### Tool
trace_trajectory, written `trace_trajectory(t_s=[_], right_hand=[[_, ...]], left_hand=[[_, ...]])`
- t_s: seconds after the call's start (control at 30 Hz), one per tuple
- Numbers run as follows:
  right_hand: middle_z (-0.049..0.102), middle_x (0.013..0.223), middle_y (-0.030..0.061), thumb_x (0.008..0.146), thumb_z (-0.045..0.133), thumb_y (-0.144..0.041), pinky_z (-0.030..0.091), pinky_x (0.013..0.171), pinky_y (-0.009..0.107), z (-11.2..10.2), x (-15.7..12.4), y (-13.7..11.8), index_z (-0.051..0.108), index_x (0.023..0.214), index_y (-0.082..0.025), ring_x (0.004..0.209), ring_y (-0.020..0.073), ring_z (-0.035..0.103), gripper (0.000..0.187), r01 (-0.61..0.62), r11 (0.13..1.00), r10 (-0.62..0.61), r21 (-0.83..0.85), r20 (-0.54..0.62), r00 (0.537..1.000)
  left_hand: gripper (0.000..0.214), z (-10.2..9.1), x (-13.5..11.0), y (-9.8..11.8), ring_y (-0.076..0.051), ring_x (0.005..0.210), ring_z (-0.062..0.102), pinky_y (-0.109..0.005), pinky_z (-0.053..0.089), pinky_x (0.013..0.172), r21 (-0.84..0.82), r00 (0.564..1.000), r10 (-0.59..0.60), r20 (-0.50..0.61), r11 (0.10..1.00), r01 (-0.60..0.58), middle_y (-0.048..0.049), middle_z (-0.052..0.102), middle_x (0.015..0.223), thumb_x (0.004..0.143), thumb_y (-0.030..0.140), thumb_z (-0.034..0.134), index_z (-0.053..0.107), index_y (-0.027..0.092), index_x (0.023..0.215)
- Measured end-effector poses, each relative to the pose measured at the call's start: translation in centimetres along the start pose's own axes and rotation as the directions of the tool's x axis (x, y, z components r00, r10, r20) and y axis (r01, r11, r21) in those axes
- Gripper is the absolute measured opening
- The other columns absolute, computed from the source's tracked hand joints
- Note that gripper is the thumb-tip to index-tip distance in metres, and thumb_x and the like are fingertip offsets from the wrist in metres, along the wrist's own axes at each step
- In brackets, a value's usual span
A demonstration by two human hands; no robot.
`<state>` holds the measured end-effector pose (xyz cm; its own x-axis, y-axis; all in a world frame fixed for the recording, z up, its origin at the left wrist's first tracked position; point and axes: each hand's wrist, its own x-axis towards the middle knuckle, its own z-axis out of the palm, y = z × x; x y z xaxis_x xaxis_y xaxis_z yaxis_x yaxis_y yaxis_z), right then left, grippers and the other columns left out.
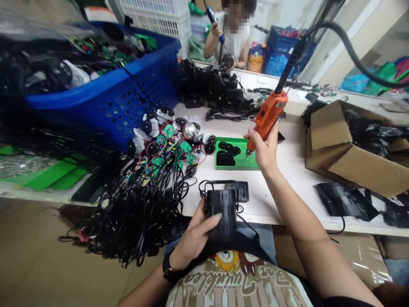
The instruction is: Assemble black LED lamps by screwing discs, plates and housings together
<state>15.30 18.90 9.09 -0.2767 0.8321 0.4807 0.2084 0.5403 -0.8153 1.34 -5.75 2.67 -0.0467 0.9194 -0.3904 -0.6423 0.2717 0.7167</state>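
Note:
My left hand [200,230] is wrapped round a black cylindrical housing [222,213] with slots in its side and a bracket, held at the table's front edge. In my right hand [265,147] is an orange electric screwdriver [268,113], its cable running up and back. The screwdriver's tip points down over a green tray [238,166], which holds small screws and black flat pieces [226,158]. Just behind the housing lies a small black rectangular part [243,192]. Left of the tray is a heap of green circuit boards [166,134] with wires, lenses and black cables [137,213].
A blue basket [105,102] full of parts stands at the left. On the right are an open cardboard box [332,140] and black parts [348,200]. Across the table a person [238,40] holds a blue screwdriver [211,16]. Black cables [207,85] lie between us.

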Motion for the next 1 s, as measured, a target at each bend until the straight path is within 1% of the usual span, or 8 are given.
trace_trajectory(t_s=[0.1,0.17,0.27,0.4,0.5,0.6,0.7,1.0], right_hand=[[0.064,0.125,0.0078,0.097,0.052,-0.06,0.058,0.068,0.036,0.9,-1.6,-1.4,0.033,0.147,-0.034,0.07,0.0173,0.068,0.059,0.001,0.986,0.031,0.165,-0.186,0.982],[0.063,0.126,0.0071,0.094,0.052,-0.064,0.054,0.058,0.035,0.8,-3.5,-2.3,0.038,0.144,-0.034,0.062,0.0149,0.064,0.06,0.014,0.975,0.023,0.221,-0.167,0.986],[0.064,0.117,0.0062,0.091,0.051,-0.069,0.054,0.057,0.036,0.2,-5.9,-3.3,0.041,0.147,-0.034,0.059,0.0153,0.064,0.067,0.021,0.97,0.01,0.243,-0.127,0.992],[0.063,0.124,0.0098,0.093,0.038,-0.076,0.059,0.067,0.041,-0.7,-6.9,-4.8,0.033,0.156,-0.035,0.077,0.0223,0.073,0.076,-0.026,0.987,0.04,0.16,-0.086,0.995],[0.059,0.136,0.0114,0.091,0.035,-0.079,0.056,0.059,0.04,-1.0,-6.6,-6.3,0.042,0.149,-0.034,0.087,0.0254,0.073,0.074,-0.022,0.978,0.045,0.207,-0.107,0.993],[0.064,0.113,0.0083,0.089,0.042,-0.074,0.044,0.043,0.035,-0.9,-6.4,-7.5,0.06,0.124,-0.032,0.07,0.0209,0.065,0.058,-0.004,0.923,0.063,0.385,-0.139,0.988],[0.06,0.091,0.0042,0.088,0.048,-0.07,0.037,0.037,0.034,-0.7,-6.8,-8.2,0.066,0.108,-0.031,0.051,0.0153,0.053,0.047,-0.094,0.862,0.147,0.498,-0.069,0.987],[0.057,0.082,0.0024,0.081,0.066,-0.073,0.037,0.04,0.033,-0.9,-8.3,-8.9,0.073,0.113,-0.031,0.049,0.0149,0.052,0.053,-0.191,0.804,0.189,0.563,0.062,0.98]], left_hand=[[0.074,-0.5,-0.1,-0.4,-0.028,0.111,0.071,-0.036,0.058,0.095,0.035,1.0,-0.005,-0.001,0.999,0.005,-0.0077,0.076,0.12,0.067,0.037,0.096,0.063,0.024,0.132],[0.079,-0.9,-0.1,-0.6,-0.028,0.112,0.07,-0.036,0.057,0.096,0.053,1.0,-0.002,0.003,0.999,0.002,-0.0074,0.075,0.123,0.066,0.036,0.096,0.061,0.025,0.136],[0.082,-1.1,-0.1,-0.8,-0.025,0.11,0.07,-0.035,0.056,0.097,0.088,0.999,0.024,0.025,0.996,-0.026,-0.006,0.075,0.124,0.068,0.035,0.095,0.057,0.026,0.14],[0.077,-0.9,0.3,-0.7,-0.024,0.11,0.069,-0.033,0.055,0.096,0.088,1.0,0.017,0.026,0.996,-0.019,-0.0055,0.073,0.125,0.072,0.035,0.093,0.056,0.026,0.139],[0.071,-0.6,0.4,-0.7,-0.025,0.109,0.069,-0.034,0.054,0.095,0.087,1.0,0.015,0.013,0.996,-0.016,-0.006,0.073,0.123,0.072,0.035,0.092,0.06,0.025,0.135],[0.071,-0.4,0.3,-1.0,-0.024,0.109,0.068,-0.034,0.053,0.097,0.061,1.0,0.021,0.012,0.998,-0.021,-0.0047,0.073,0.122,0.071,0.033,0.093,0.061,0.025,0.134],[0.071,-0.5,0.3,-1.4,-0.023,0.108,0.068,-0.035,0.052,0.099,0.031,0.999,0.035,0.02,0.999,-0.035,-0.0046,0.073,0.122,0.07,0.031,0.094,0.062,0.026,0.132],[0.068,-0.6,0.6,-1.7,-0.024,0.106,0.07,-0.037,0.056,0.098,-0.007,0.997,0.08,-0.012,0.997,-0.08,-0.0045,0.074,0.119,0.071,0.03,0.093,0.063,0.026,0.132]])
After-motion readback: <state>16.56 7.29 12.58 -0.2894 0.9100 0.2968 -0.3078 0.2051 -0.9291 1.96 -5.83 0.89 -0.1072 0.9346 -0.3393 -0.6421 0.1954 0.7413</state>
